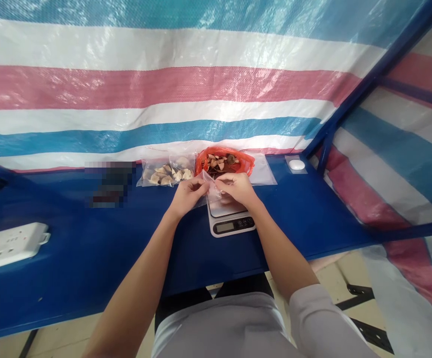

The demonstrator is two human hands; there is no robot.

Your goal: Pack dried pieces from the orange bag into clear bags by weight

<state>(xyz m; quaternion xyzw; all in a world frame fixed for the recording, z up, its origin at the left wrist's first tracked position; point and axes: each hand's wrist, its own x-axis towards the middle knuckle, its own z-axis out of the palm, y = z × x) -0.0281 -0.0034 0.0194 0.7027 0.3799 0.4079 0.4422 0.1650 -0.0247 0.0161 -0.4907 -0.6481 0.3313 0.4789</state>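
Note:
Both my hands pinch a small clear plastic bag above a white digital kitchen scale. My left hand grips the bag's left side between thumb and fingers. On its other side my right hand is closed on the film. Just behind them sits an open red plastic bag holding dried brown slices. To the left lie clear bags of pale dried pieces. The scale's display shows no figure I can read, and the bag partly covers its plate.
A white power strip lies at the left of the blue table. Behind the red bag are flat clear bags. A round white item in a small bag is at the right. Striped sheeting and a blue frame enclose the table.

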